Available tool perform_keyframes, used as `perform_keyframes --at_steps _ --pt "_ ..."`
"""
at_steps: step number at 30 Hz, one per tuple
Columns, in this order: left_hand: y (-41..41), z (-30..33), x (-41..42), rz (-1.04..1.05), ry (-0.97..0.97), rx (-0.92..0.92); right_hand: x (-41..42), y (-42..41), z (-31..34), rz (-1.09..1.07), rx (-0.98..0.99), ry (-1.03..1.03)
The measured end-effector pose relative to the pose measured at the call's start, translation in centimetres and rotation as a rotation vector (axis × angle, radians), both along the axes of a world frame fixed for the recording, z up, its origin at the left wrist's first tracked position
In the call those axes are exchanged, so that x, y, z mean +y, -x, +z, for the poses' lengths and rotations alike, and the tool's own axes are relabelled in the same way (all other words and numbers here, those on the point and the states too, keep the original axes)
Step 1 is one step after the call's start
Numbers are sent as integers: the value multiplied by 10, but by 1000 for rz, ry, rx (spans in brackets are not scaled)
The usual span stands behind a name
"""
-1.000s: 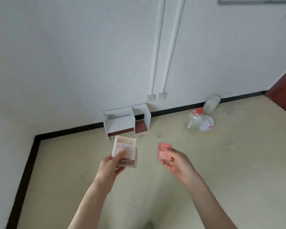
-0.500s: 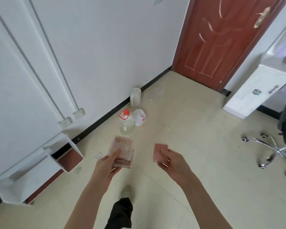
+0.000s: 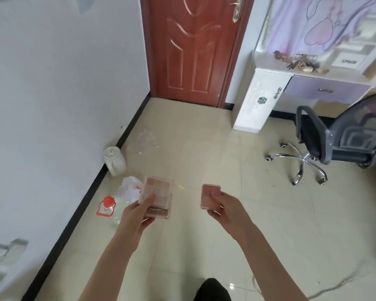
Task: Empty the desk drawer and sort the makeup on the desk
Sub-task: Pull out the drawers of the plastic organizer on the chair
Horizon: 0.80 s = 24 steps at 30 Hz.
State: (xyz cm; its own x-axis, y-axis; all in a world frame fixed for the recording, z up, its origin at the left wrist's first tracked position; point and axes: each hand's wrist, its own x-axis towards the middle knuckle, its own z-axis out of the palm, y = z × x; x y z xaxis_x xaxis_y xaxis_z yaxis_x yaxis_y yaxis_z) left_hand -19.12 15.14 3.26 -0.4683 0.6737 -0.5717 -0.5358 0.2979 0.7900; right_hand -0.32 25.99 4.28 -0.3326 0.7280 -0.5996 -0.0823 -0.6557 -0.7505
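My left hand grips a stack of two eyeshadow palettes, the clear-lidded one on top, thumb pressed on the lid. My right hand pinches a small pink compact held upright by its lower edge. Both are held out over the tiled floor. The white desk stands far right, with several small makeup items on its top and a lilac drawer front that looks closed.
A dark mesh office chair on castors stands before the desk. A red-brown door is straight ahead. By the left wall sit a white kettle, a plastic bag and a red-capped bottle. A cable trails at lower right.
The view has swung right, from the wall with the white shelf unit to the door, chair and desk. Both hands keep the same hold on the palettes and the compact.
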Motion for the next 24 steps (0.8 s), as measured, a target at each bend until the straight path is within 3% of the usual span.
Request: perform_keyframes --at_steps 24 --pt "-39 -9 538 -265 40 -25 485 -65 -9 -312 -8 33"
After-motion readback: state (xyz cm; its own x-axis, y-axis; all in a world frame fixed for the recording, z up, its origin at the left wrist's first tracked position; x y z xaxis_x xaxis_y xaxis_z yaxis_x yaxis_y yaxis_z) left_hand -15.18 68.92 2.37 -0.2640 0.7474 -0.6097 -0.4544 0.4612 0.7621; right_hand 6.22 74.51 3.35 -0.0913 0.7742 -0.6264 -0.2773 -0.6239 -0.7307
